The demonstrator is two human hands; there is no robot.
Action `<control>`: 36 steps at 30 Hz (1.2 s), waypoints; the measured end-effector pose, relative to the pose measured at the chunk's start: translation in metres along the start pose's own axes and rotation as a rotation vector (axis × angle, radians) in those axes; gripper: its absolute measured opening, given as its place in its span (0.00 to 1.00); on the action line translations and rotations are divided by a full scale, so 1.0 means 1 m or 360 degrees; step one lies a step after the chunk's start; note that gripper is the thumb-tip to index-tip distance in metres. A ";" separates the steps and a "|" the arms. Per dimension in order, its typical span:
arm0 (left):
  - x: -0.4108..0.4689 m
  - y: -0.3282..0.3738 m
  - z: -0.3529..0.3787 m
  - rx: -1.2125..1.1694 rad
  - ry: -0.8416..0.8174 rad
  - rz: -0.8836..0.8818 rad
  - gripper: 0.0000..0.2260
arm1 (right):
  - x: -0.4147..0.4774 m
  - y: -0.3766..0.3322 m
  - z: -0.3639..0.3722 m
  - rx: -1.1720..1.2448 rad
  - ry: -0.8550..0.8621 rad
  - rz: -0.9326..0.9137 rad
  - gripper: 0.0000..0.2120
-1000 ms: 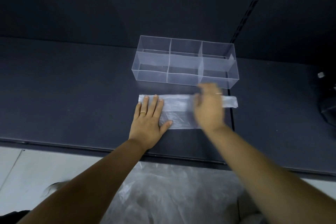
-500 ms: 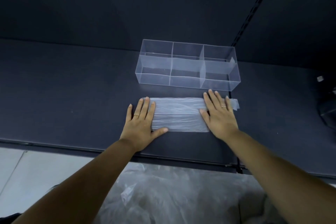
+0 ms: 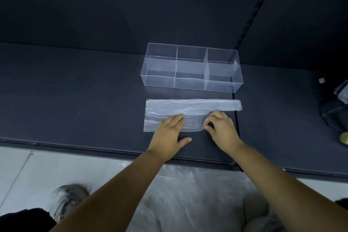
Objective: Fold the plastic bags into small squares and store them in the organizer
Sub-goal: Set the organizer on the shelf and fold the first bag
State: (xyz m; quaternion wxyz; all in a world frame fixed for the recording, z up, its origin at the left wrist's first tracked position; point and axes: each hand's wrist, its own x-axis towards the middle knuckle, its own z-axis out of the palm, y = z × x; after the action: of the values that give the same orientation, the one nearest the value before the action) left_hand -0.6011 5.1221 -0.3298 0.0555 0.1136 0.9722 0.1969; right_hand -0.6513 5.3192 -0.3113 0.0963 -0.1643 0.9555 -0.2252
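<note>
From your head view, the plastic bag (image 3: 188,108) lies flat on the dark tabletop (image 3: 75,90) as a long folded strip, just on your side of the clear organizer (image 3: 160,82) and running parallel to its long front wall, not touching it. Your left hand (image 3: 169,132) rests flat on the bag's near half, fingers straight and pressing down, thumb spread onto the tabletop. Your right hand (image 3: 220,128) sits at the bag's near right corner with fingers curled, thumb and forefinger pinching the edge there; the knuckles hide the exact grip. The organizer is split into six compartments, three across and two deep. Well to the right of the organizer, a dark rounded object (image 3: 333,111) is cut off by the frame edge, with a small grey piece (image 3: 321,80) and a gold-coloured thing (image 3: 344,137) near it, both too small to identify. Below the tabletop's near edge, far on your side of the organizer, a heap of crumpled clear plastic (image 3: 188,203) lies partly behind your forearms.
</note>
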 end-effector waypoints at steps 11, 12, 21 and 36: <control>-0.012 0.021 -0.006 0.0309 0.0346 0.0104 0.15 | -0.030 -0.011 -0.031 -0.0110 -0.0033 -0.0116 0.31; -0.016 0.023 -0.005 0.0328 0.0339 0.0099 0.15 | -0.035 -0.017 -0.026 -0.0205 -0.0064 -0.0238 0.37; -0.031 0.005 -0.023 0.0036 0.0091 -0.0090 0.08 | -0.040 -0.004 -0.005 0.0307 0.0147 0.0055 0.02; -0.019 -0.026 -0.042 -0.0393 0.0927 -0.0944 0.04 | -0.011 0.008 -0.003 0.0884 0.0234 0.0816 0.07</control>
State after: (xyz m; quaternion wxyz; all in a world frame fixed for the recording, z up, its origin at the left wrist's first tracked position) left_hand -0.5939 5.0785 -0.3005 -0.1540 -0.2384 0.9070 0.3110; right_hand -0.6438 5.3317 -0.3112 0.1216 0.1289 0.8725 -0.4553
